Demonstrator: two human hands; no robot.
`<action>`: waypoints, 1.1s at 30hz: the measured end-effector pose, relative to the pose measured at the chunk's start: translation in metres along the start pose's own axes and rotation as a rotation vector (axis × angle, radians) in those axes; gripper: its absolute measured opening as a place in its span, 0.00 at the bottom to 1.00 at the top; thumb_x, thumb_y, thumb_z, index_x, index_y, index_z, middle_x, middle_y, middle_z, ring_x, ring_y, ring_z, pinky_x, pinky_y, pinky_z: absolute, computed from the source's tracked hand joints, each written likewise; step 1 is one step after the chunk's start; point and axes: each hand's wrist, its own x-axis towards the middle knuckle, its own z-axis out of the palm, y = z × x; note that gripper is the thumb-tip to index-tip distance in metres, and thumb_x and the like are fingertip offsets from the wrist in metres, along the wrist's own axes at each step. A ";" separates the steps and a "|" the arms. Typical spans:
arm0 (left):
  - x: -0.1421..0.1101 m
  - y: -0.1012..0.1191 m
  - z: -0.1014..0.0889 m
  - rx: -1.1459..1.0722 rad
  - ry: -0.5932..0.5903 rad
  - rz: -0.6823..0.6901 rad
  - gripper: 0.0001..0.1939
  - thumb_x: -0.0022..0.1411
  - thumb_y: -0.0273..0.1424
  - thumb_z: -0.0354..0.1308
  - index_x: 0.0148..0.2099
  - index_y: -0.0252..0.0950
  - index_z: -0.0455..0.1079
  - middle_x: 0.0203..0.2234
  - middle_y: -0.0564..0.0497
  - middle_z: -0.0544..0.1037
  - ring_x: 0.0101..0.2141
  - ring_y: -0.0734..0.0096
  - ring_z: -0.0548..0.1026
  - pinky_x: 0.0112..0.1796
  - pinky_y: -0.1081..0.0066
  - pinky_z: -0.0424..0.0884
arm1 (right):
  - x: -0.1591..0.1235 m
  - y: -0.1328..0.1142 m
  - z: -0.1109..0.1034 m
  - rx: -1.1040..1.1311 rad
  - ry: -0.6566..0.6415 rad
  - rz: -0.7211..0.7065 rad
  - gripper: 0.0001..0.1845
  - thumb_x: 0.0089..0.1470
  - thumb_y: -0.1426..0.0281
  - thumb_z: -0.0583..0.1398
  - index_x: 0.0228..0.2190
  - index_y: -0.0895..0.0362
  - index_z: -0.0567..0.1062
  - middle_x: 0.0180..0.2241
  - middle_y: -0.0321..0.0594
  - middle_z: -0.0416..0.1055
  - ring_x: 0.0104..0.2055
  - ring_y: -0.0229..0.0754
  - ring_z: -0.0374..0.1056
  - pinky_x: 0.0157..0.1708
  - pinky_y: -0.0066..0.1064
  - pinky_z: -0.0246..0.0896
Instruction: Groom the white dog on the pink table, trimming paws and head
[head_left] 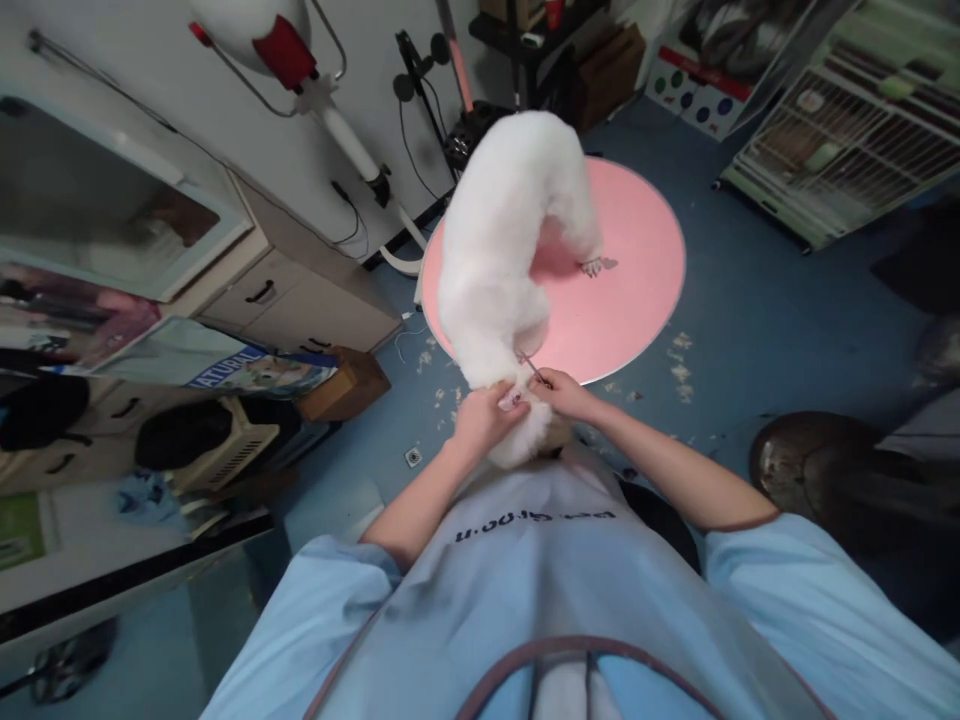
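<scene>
- Presently the white dog (499, 230) is curved across the round pink tabletop (645, 235), its near end reaching past the near edge toward the blue-grey apron (555, 545).
- Left hand (480, 415): grip closed, thumb and fingers pinching white fur beside a small pink patch (511, 401) with dark specks. Ear or paw: cannot tell at this angle.
- Right hand (568, 394): grip closed around slim metal scissors (533, 368), just right of the left hand, tip pointing far and slightly left, near the fur. Contact with skin: cannot tell.
- Risk 1, nicked skin. Likely cause: a sudden twitch or pull from the dog while the tip lies so close. The pink patch suggests thin or bare skin nearby.
- Risk 2, cut fingers. The left thumb sits near the tool; a small slip of the right hand could bring metal onto it.
- Risk 3, lost hold. The left pinch covers little of the animal, so a firm tug could free it; fine fur may well slide under the fingers.
- Risk 4, a fall or stumble. Weight shifting over the near edge is the probable trigger; the far paw (592, 267) could slide if the surface is slick.
- Risk 5, minor: hair clumps (680, 368) on the blue floor (739, 330) could make footing slippery.
</scene>
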 end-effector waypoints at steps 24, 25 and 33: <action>0.002 0.007 -0.001 -0.002 -0.038 0.027 0.24 0.55 0.42 0.59 0.51 0.37 0.72 0.41 0.45 0.79 0.40 0.63 0.77 0.41 0.71 0.69 | -0.107 -0.079 -0.007 0.380 -0.318 0.358 0.13 0.46 0.67 0.57 0.35 0.59 0.68 0.19 0.29 0.60 0.15 0.29 0.53 0.14 0.22 0.48; 0.001 0.007 0.000 -0.001 -0.034 0.027 0.23 0.55 0.43 0.59 0.51 0.37 0.72 0.40 0.45 0.79 0.40 0.63 0.77 0.41 0.71 0.69 | -0.108 -0.080 -0.005 0.390 -0.316 0.359 0.14 0.45 0.68 0.57 0.37 0.59 0.67 0.18 0.28 0.60 0.15 0.29 0.53 0.14 0.22 0.47; 0.000 0.005 0.000 0.034 -0.032 0.046 0.24 0.54 0.44 0.60 0.51 0.38 0.72 0.42 0.45 0.78 0.42 0.61 0.76 0.42 0.70 0.69 | -0.122 -0.085 0.000 0.447 -0.344 0.364 0.18 0.44 0.68 0.58 0.39 0.58 0.65 0.18 0.26 0.58 0.15 0.28 0.50 0.15 0.22 0.43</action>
